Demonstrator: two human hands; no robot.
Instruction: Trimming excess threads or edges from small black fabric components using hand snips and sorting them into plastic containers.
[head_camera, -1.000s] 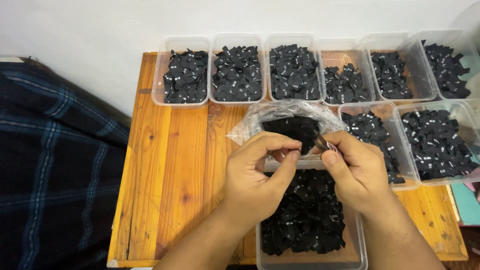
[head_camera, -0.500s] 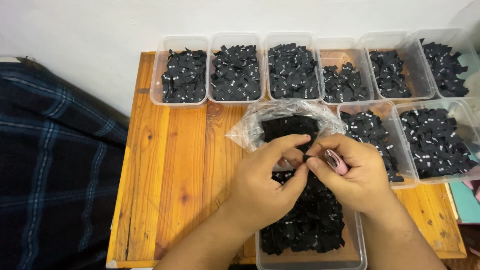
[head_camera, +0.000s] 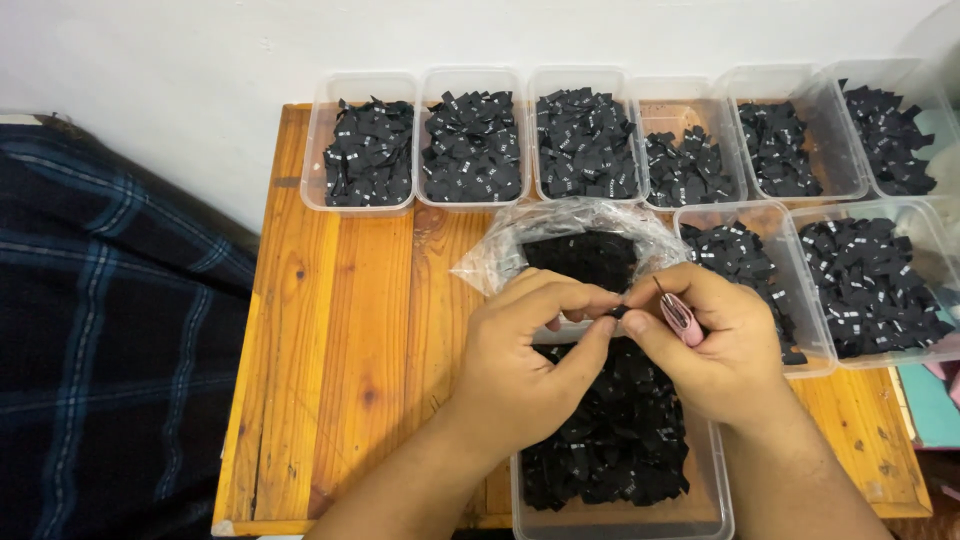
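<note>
Black labels (head_camera: 600, 440) w/ white marks, clear tubs (head_camera: 362, 205), orange wood table (head_camera: 340, 330), pink tool (head_camera: 680, 320), navy plaid cloth (head_camera: 110, 330) left.

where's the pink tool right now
In the head view the pink tool sits in the right hand, right of centre, just above the near container of black labels and beside the clear plastic bag.

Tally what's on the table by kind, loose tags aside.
Clear tubs: 9
Plastic bag: 1
Pink tool, in right hand: 1
Black tag pinched by left hand: 1
Total: 12
</note>
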